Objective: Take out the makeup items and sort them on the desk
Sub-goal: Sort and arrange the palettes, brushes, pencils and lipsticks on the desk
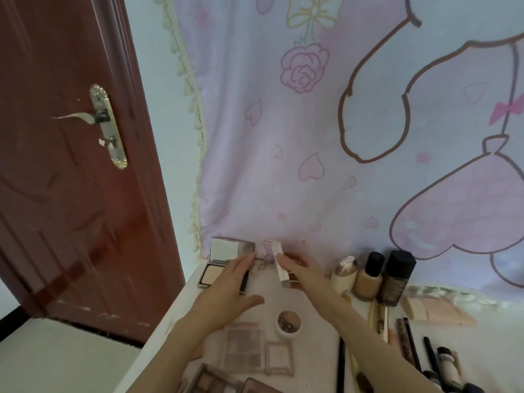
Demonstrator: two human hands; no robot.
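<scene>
At a desk (175, 313) draped in pastel cloth, the right hand (300, 266) pinches a slim white tube (280, 265) upright near the back edge, while the left hand (229, 287), fingers straight and spread, rests on an open powder compact (226, 262). A careless sweep could tip the three foundation bottles (368, 276) standing just beside. The small round pot (289, 321) lies open; its contents look brownish, though blur hides detail. Eyeshadow palettes (243, 347) lie nearer the camera.
</scene>
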